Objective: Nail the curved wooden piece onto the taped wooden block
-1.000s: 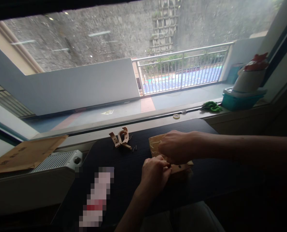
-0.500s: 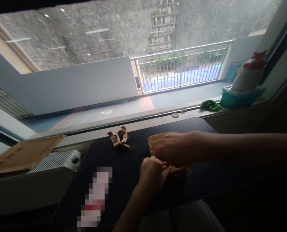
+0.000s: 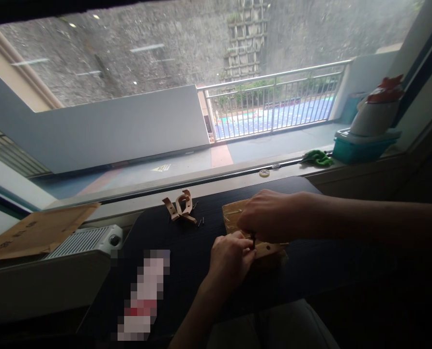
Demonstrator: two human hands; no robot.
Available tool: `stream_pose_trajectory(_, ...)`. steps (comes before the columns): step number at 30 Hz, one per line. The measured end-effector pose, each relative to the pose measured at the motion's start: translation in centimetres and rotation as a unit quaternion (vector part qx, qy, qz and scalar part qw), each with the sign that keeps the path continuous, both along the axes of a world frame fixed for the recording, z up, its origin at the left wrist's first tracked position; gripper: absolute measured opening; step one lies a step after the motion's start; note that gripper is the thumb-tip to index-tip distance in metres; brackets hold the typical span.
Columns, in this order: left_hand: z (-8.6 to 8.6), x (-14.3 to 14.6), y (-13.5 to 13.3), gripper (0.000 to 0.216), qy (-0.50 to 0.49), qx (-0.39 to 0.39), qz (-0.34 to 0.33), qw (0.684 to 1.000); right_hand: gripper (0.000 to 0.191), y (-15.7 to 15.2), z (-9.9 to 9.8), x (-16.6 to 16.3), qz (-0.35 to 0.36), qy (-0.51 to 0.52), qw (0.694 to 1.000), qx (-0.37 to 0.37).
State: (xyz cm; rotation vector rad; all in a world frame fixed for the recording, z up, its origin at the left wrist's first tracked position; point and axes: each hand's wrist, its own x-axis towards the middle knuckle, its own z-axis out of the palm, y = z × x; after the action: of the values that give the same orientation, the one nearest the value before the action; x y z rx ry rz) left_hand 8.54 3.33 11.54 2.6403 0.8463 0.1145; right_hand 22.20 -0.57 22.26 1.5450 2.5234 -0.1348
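Observation:
On the black table a pale wooden block (image 3: 231, 219) with what looks like clear film or tape on it lies partly under my hands. Across its near side is a light wooden piece (image 3: 270, 249) with a dark round hole. My left hand (image 3: 230, 254) is closed, fingertips pinching at the left end of this piece. My right hand (image 3: 270, 215) is closed above it, its fingers round the top of a small dark upright rod (image 3: 253, 238), perhaps a tool. The fingers hide most of the rod.
Curved wooden parts (image 3: 181, 206) and a few small screws (image 3: 200, 222) lie at the table's far left. A blurred pinkish strip (image 3: 143, 295) is nearer. The sill holds a tape roll (image 3: 264, 173), a green cloth (image 3: 317, 158) and a teal box (image 3: 364, 145).
My right hand has risen slightly and shifted right, its wrist turned. The dark rod and the holed wooden piece now show beneath it. The left hand stays in place.

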Motion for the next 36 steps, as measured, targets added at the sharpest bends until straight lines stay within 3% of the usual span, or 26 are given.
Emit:
stream_pose_trajectory(5, -0.1, 0.0, -0.1, 0.021, -0.010, 0.003, 0.002, 1.000, 0.013, 0.3, -0.7, 0.0, 0.019, -0.007, 1.000, 0.001)
stream_pose_trajectory(12, 0.1, 0.0, -0.1, 0.020, -0.010, -0.014, 0.010, 1.000, 0.015, -0.3, -0.9, 0.4, -0.092, 0.014, 0.994, 0.054)
stream_pose_trajectory(16, 0.1, 0.0, 0.0, 0.020, -0.016, -0.005, 0.003, 1.000, 0.004, 0.1, 0.1, 0.1, -0.036, 0.009, 0.999, -0.003)
stream_pose_trajectory(21, 0.1, 0.0, -0.1, 0.019, -0.007, -0.007, 0.011, 1.000, 0.011, 0.4, 0.1, -0.2, 0.014, 0.009, 1.000, -0.023)
stream_pose_trajectory(30, 0.1, -0.1, -0.2, 0.020, -0.024, 0.005, 0.001, 1.000, 0.020, -0.1, -0.9, 0.4, -0.128, 0.067, 0.988, 0.053)
stream_pose_trajectory(36, 0.1, -0.1, -0.1, 0.019, -0.018, 0.003, -0.002, 1.000, 0.010, -0.2, 0.8, 0.0, -0.003, -0.025, 0.999, -0.028)
